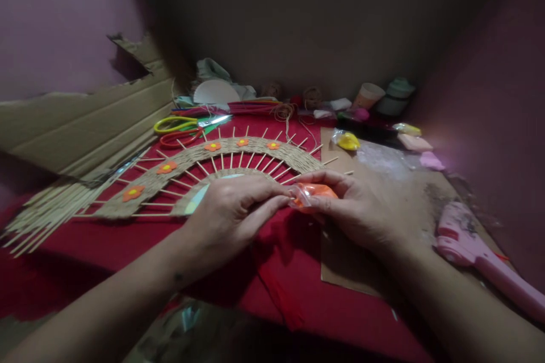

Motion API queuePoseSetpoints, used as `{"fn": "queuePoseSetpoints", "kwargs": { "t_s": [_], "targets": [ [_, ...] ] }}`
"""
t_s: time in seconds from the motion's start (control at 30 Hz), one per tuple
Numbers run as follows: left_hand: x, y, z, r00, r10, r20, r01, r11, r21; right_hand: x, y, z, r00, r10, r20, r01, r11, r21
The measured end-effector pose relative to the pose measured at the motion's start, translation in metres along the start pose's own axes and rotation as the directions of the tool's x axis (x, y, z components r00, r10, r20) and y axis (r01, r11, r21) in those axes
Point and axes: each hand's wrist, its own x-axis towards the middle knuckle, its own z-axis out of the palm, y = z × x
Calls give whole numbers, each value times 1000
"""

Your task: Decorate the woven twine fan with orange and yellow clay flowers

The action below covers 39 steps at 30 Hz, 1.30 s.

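Between my two hands is a small clear plastic bag of orange clay (pixel 315 191), held above the red cloth. My right hand (pixel 355 204) grips its filled body between thumb and fingers. The twisted end of the bag is pinched by the fingertips of my left hand (pixel 234 209). Behind my hands lies a half-round fan of thin sticks with a woven twine band (pixel 187 159). Several orange flowers with yellow centres, one of them a flower (pixel 134 192) at the lower left, sit along the band. My left hand hides part of the fan's pale green centre.
A pink glue gun (pixel 472 243) lies on a cardboard sheet (pixel 340 261) at right, near a bag of yellow clay (pixel 348 141). Scissors (pixel 179 127) and a bundle of sticks (pixel 55 204) are at left. Twine, a cup (pixel 369 95) and a bottle (pixel 395 96) line the back.
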Motion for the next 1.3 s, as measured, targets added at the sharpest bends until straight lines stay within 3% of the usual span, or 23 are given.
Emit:
{"fn": "queuePoseSetpoints", "kwargs": {
  "t_s": [0.2, 0.33, 0.43, 0.6, 0.83, 0.9, 0.97, 1.0, 1.1, 1.2, 1.3],
  "targets": [
    [0, -7, 10, 999, 13, -40, -9, 995, 102, -1, 1, 1, 997, -80, 10, 80, 989, -123],
    [-2, -8, 17, 979, 172, -105, -145, 964, 224, -2, 3, 2, 990, -133, 48, 141, 962, -236],
    [-3, -8, 21, 947, 297, -125, -249, 921, 298, -2, 5, 1, 993, -91, 78, 107, 964, -243],
    [-6, -7, 20, 928, 367, -64, -310, 854, 418, -3, 5, -2, 991, -26, 134, 58, 968, -243],
    [-4, -7, 19, 926, 378, 18, -360, 865, 349, -4, -2, -1, 974, 42, 222, 28, 953, -301],
    [-3, -4, 14, 962, 271, 15, -269, 942, 199, -4, -3, -1, 978, 31, 207, 36, 949, -313],
    [-2, -2, 7, 996, 49, 73, -42, 995, -90, -4, -3, -1, 983, 0, 182, 56, 950, -306],
    [-1, -2, 2, 989, -78, 123, 107, 962, -250, -3, -2, -2, 987, -12, 157, 59, 953, -297],
    [1, -6, -10, 922, -341, 184, 378, 687, -621, -2, -1, -2, 998, -20, 66, 37, 960, -277],
    [3, -12, -13, 859, -455, 237, 451, 451, -770, -3, -2, -1, 999, 17, 49, -2, 957, -290],
    [5, -15, -10, 831, -471, 296, 482, 343, -807, -4, -4, 1, 998, 16, 64, 5, 950, -312]
  ]
}}
